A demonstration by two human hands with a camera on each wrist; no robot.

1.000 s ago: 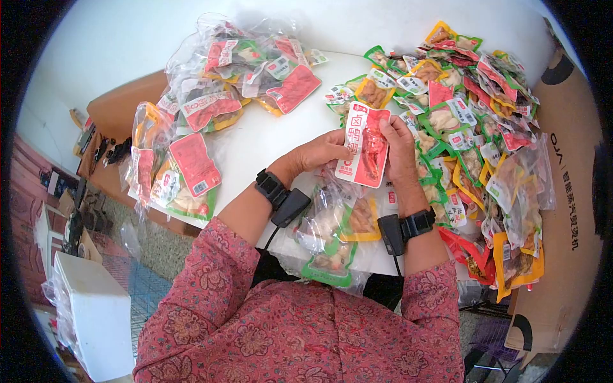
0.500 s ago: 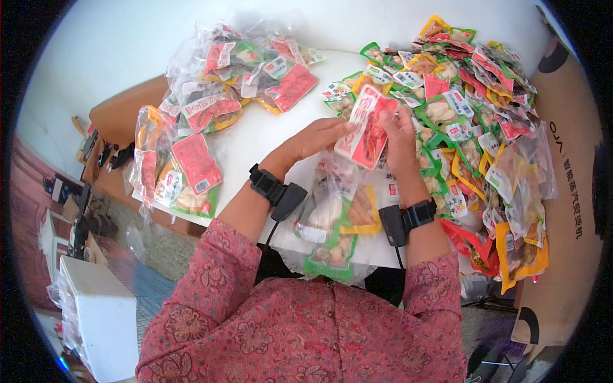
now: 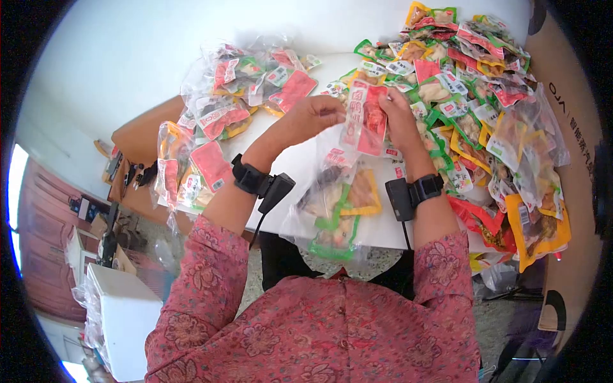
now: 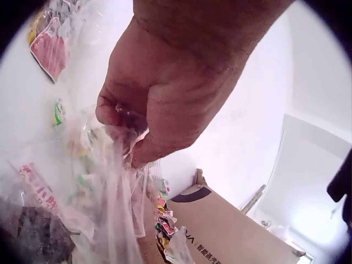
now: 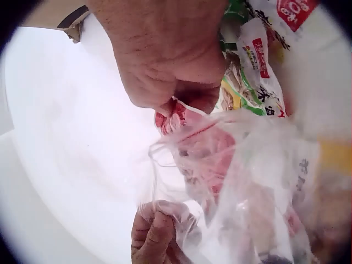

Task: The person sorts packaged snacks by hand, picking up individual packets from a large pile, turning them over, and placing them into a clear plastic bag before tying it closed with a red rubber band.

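My right hand pinches the top edge of a flat red-and-white food packet between thumb and fingers. In the right wrist view the lower part of this packet shows through the film of a clear plastic bag, inside its mouth. My left hand pinches the bag's rim with curled fingers and pulls the film up; the gathered plastic hangs below it in the left wrist view. Yellow-edged and green-edged food packets lie in the bag at the table's front edge.
A large heap of loose packets covers the table's right side, beside a tall cardboard box. Filled clear bags lie at the back left, another at the left edge. A white box stands on the floor at left.
My left hand has left the packet and now pinches the bag's rim, lifted higher. The packet, still in my right hand, has gone into the bag's mouth. The head view has shifted.
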